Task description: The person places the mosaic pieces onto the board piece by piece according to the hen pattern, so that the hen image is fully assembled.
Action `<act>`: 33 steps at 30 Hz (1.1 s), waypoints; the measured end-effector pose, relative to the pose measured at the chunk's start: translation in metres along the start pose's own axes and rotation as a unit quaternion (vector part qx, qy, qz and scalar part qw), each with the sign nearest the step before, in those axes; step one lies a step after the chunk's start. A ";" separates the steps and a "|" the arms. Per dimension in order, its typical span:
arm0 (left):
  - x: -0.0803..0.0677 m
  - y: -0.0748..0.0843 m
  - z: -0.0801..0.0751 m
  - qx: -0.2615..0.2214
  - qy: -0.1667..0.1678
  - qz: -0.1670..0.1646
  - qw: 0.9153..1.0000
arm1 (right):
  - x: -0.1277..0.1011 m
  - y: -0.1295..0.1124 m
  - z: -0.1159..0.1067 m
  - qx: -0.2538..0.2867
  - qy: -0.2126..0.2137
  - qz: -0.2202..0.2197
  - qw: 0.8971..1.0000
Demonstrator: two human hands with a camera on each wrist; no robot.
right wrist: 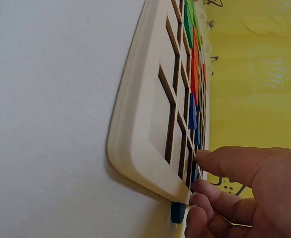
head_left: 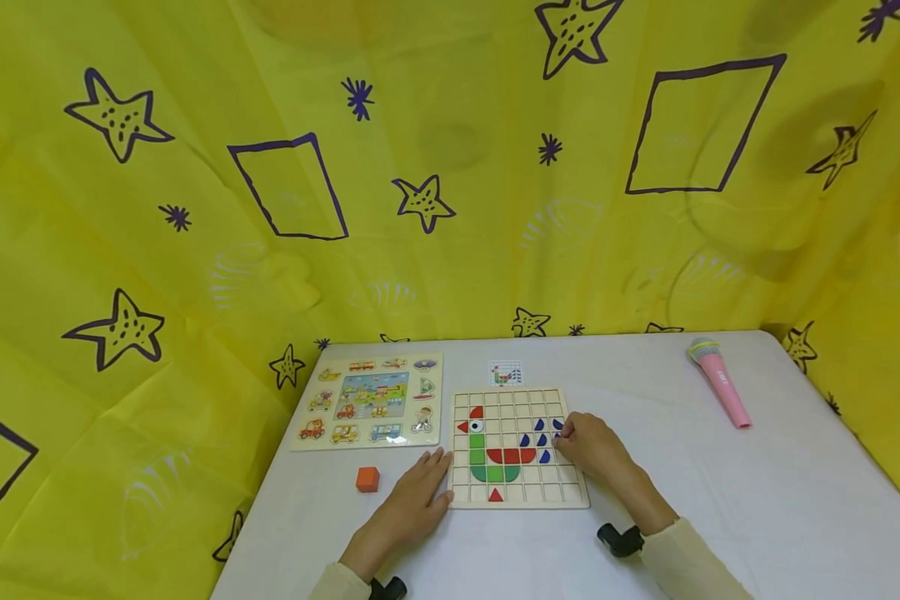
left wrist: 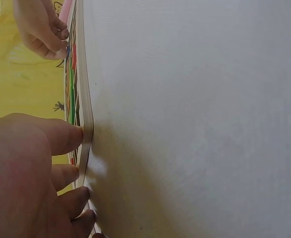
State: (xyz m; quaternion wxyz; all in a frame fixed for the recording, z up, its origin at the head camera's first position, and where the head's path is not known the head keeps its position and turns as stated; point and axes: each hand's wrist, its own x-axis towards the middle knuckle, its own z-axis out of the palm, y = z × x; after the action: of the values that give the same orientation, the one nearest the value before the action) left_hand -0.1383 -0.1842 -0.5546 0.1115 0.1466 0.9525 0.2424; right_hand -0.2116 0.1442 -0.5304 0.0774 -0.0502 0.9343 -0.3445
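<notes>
White table [head_left: 720,500] — left hand [head_left: 412,500] flat against grid board [head_left: 562,493], right hand [head_left: 592,446] pinching blue piece [head_left: 557,425].

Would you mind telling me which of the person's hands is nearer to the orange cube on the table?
Left. The left hand rests at the grid board's left edge, just right of the orange cube. The right hand is over the board's right side, farther away.
</notes>
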 end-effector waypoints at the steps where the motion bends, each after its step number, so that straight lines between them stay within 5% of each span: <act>1: 0.000 0.000 0.000 0.001 0.001 0.000 1.000 | 0.000 0.000 0.000 -0.002 0.001 0.001 1.000; 20: 0.003 -0.004 0.004 -0.001 -0.001 -0.002 1.000 | -0.005 -0.003 -0.002 -0.031 0.012 0.012 0.999; 33: 0.001 -0.003 0.001 0.000 -0.004 -0.003 1.000 | -0.010 0.008 -0.041 -0.047 -0.016 0.044 0.998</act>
State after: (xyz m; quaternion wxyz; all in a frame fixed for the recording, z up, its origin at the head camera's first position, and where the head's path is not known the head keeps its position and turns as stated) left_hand -0.1397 -0.1856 -0.5568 0.1159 0.1448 0.9526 0.2412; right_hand -0.2099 0.1782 -0.5037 0.1048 -0.0178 0.9493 -0.2959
